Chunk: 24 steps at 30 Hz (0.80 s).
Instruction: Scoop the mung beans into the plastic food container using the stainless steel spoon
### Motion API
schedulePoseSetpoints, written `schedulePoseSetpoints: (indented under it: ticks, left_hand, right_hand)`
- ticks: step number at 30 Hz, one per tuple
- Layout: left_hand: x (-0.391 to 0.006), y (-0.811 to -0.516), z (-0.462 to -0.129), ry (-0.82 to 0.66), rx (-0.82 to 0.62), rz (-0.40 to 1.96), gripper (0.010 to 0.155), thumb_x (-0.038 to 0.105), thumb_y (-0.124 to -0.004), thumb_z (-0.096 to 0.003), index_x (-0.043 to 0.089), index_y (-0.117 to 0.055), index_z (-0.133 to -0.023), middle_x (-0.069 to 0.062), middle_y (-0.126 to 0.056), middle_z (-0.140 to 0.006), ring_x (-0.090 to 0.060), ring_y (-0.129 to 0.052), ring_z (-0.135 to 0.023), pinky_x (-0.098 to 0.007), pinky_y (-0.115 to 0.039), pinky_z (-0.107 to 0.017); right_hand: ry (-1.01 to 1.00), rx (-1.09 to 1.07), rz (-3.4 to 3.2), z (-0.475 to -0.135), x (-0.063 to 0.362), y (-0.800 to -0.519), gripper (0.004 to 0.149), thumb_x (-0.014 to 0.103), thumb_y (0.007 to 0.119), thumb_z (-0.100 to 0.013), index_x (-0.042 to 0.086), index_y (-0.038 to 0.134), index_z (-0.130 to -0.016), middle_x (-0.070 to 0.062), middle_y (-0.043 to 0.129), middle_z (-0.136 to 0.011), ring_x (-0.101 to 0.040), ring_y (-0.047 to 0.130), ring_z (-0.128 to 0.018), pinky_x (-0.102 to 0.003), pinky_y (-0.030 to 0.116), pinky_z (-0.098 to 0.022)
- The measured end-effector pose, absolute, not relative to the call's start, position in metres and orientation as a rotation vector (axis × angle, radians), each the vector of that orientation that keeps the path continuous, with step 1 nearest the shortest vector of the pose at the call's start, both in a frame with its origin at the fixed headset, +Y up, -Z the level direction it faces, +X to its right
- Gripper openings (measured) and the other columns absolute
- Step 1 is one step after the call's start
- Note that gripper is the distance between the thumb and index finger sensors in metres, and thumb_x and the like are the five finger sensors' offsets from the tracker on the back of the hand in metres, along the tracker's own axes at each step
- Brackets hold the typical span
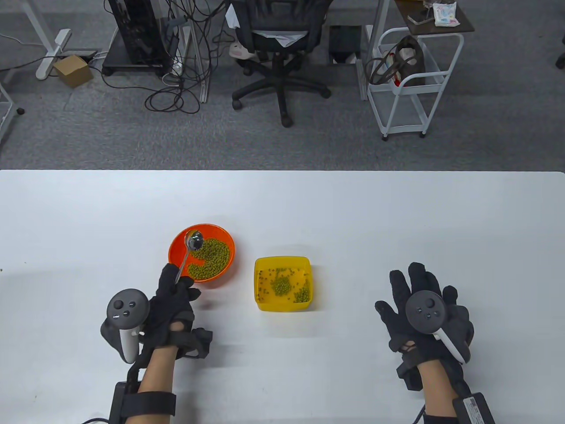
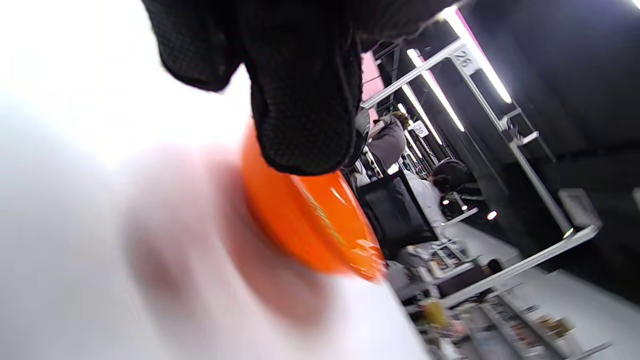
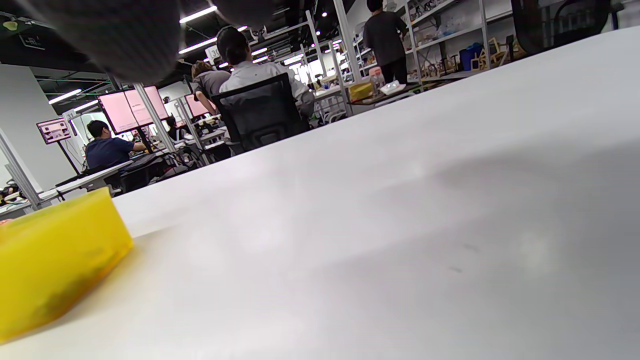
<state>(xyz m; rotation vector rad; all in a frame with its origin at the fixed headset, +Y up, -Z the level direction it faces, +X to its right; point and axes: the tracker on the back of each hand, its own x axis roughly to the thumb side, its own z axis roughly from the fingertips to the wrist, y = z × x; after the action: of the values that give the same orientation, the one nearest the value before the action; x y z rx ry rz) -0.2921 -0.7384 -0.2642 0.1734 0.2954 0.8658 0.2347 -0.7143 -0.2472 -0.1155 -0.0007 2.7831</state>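
Note:
An orange bowl (image 1: 176, 251) holds mung beans (image 1: 209, 260) on the white table; it also shows in the left wrist view (image 2: 300, 220). My left hand (image 1: 174, 293) grips the handle of a stainless steel spoon (image 1: 189, 249), whose bowl is over the orange bowl's far left side. A yellow plastic container (image 1: 282, 305) with some beans (image 1: 280, 286) sits right of the bowl; it also shows in the right wrist view (image 3: 55, 250). My right hand (image 1: 423, 304) rests flat on the table, fingers spread, holding nothing.
The white table (image 1: 397, 212) has its far edge beyond the bowl. An office chair (image 1: 278, 48), a white cart (image 1: 410, 79) and cables stand on the floor past the table.

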Motion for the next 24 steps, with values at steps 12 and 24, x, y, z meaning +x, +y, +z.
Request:
schedulePoseSetpoints:
  ticks: [12, 24]
  left_hand:
    - [-0.279, -0.736, -0.270, 0.234, 0.220, 0.352, 0.056, 0.026, -0.073, -0.0464, 0.016, -0.059, -0.100, -0.005, -0.092, -0.085, -0.013, -0.109, -0.063, -0.045, -0.081, -0.063]
    - [-0.273, -0.744, -0.282, 0.262, 0.168, 0.377, 0.054, 0.029, -0.072, -0.0465, 0.017, -0.062, -0.098, -0.005, -0.094, -0.081, -0.012, -0.111, -0.055, -0.044, -0.083, -0.060]
  right_hand:
    - [-0.005, -0.114, 2.780, -0.247, 0.235, -0.714, 0.076, 0.059, 0.074, -0.050, 0.035, 0.033, -0.109, 0.004, 0.001, -0.114, -0.030, 0.011, -0.108, -0.065, 0.001, -0.070]
    - [0.012, -0.108, 2.781, -0.246, 0.234, -0.715, 0.076, 0.059, 0.073, -0.050, 0.034, 0.033, -0.109, 0.004, 0.001, -0.114, -0.030, 0.011, -0.107, -0.065, 0.001, -0.069]
